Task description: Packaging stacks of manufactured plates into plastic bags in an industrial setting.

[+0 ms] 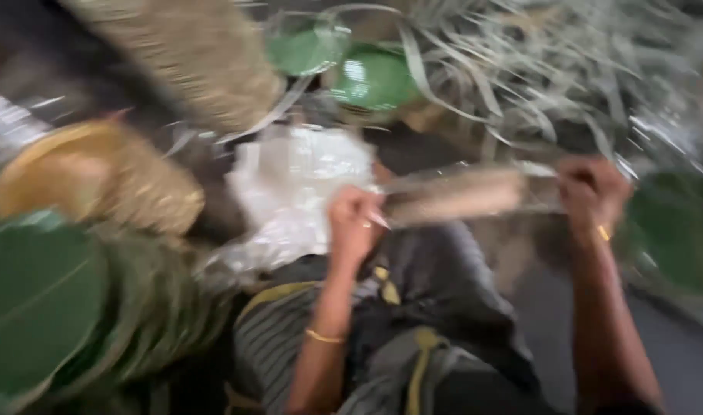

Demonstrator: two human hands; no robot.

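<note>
Left hand (353, 223) and right hand (592, 192) are each clenched on an end of a pale strip (455, 196), held level above the lap. Near left: stacked green leaf plates (44, 300). Beyond: white plastic bag (297, 192), contents blurred; farther, green bowls (374, 78), loose leaf strips (520, 69).

A crinkly white plastic bag (294, 192) lies in the middle, just above the person's lap. It is shiny and see-through in spots, with a bumpy, crushed shape. A clear plastic wrap (463, 192) goes around a long tan bundle, stretched sideways to the right of the bag. The picture is blurry. No labels, signs or screens can be seen.
</note>
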